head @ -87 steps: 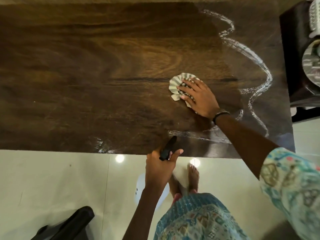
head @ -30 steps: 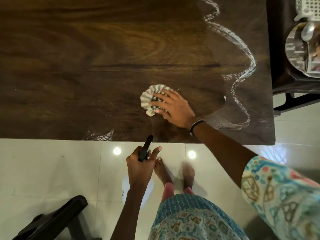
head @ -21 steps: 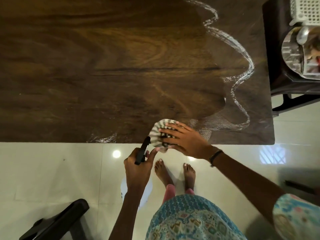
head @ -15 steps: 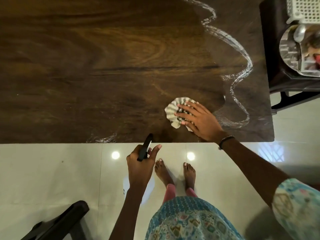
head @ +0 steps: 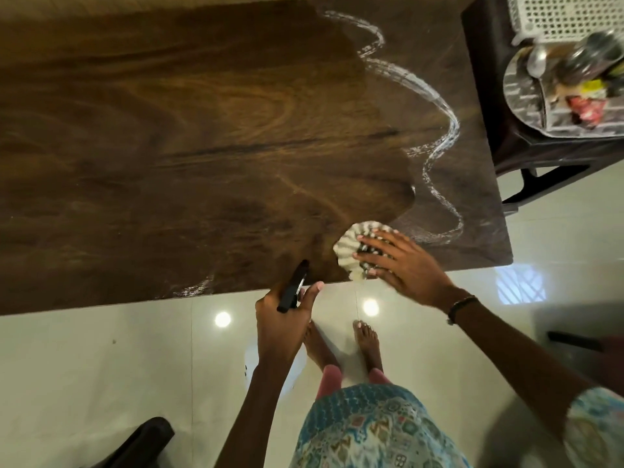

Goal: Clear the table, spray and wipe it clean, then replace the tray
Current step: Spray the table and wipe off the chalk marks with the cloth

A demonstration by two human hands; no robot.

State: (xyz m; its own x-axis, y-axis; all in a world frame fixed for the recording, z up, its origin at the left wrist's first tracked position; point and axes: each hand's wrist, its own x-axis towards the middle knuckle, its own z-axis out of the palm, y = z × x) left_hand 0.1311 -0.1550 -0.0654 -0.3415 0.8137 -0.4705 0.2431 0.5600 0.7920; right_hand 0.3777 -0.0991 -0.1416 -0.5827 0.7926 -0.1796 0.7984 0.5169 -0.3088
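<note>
1 cloth (head: 351, 251) under right hand (head: 401, 268), fingers spread | left hand (head: 280, 319) grips 1 spray bottle (head: 293, 292) | 1 table (head: 169, 146)

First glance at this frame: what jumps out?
The wavy white streak snaking down the right part of the dark wooden table grabs the eye first. Next, the right hand pressing a striped cloth flat at the near table edge, while the left hand grips a black-triggered spray bottle just off that edge. At top right, a metal tray of items sits on a dark side stand.
</note>
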